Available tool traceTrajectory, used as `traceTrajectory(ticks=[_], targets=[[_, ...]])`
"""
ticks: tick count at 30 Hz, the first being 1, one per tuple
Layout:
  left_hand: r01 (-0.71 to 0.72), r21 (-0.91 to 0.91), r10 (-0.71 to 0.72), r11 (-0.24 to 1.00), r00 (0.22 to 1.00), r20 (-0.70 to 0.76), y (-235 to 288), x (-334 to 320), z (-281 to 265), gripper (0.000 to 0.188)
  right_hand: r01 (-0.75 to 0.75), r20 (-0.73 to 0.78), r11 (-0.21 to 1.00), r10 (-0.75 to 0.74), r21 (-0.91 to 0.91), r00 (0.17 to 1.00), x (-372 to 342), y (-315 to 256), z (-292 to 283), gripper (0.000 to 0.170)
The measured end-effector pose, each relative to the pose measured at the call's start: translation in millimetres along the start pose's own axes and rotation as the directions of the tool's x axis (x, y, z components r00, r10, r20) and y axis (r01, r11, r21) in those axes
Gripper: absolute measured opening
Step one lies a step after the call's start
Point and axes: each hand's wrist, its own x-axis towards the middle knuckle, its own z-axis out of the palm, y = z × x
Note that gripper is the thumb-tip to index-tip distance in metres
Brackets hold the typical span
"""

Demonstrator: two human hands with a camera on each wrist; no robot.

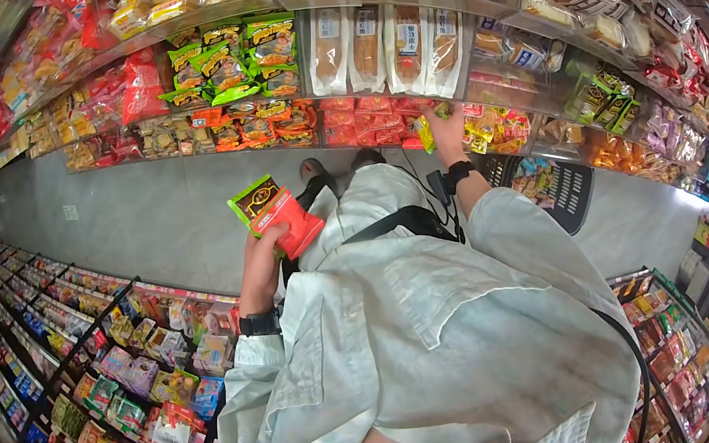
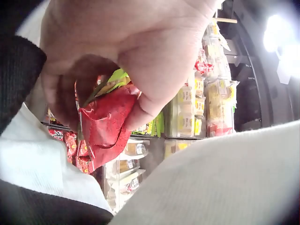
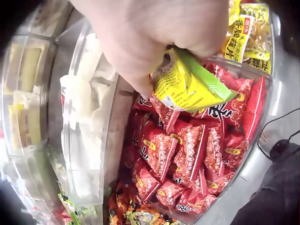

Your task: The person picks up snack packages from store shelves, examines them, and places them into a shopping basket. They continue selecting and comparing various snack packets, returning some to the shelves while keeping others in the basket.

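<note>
My left hand (image 1: 265, 258) grips a red snack packet (image 1: 294, 223) together with a green-and-black packet (image 1: 256, 199), out in front of my body. In the left wrist view, thumb and fingers close around the crinkled red packet (image 2: 110, 124), and a bit of green wrapper shows behind it. At the lowest shelf row, my right hand (image 1: 448, 127) pinches a small yellow-and-green packet (image 3: 190, 84). This packet is over a clear bin of red snack packets (image 3: 190, 150), overlapping some of them in the right wrist view. The right fingertips are partly hidden.
Yellow packets (image 3: 246, 35) fill the adjoining bin. Long wrapped cakes (image 1: 408, 39) and green snack bags (image 1: 225, 62) stand on the tier above. A dark basket (image 1: 573, 196) with goods is on the right. Packed racks (image 1: 142, 363) line the left behind the grey floor (image 1: 144, 221).
</note>
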Motion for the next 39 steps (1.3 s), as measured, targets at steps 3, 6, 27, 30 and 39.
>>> traceTrajectory(ticks=[3,6,27,30,39], targets=[[-0.031,-0.018,0.032,0.999,0.999,0.034,7,4,-3,0.041,0.058,-0.008,0.998,-0.058,-0.029,0.998,-1,20,-9,0.045],[-0.065,0.022,0.063,0.998,0.996,0.061,11,14,-13,0.038,0.016,0.029,0.979,-0.011,-0.202,1.000,1,49,-16,0.045],[-0.056,0.069,0.027,0.996,0.926,0.375,15,13,-129,0.040,0.015,0.376,0.995,0.024,-0.099,0.927,-139,-106,30,0.027],[-0.031,0.058,0.002,0.998,0.899,0.437,17,13,-130,0.041,0.280,0.595,0.917,-0.060,-0.285,0.801,-197,-161,44,0.028],[-0.157,0.095,0.065,0.983,0.781,0.621,22,12,-100,0.049,0.293,0.873,0.912,0.123,-0.287,0.472,-280,-185,91,0.033]])
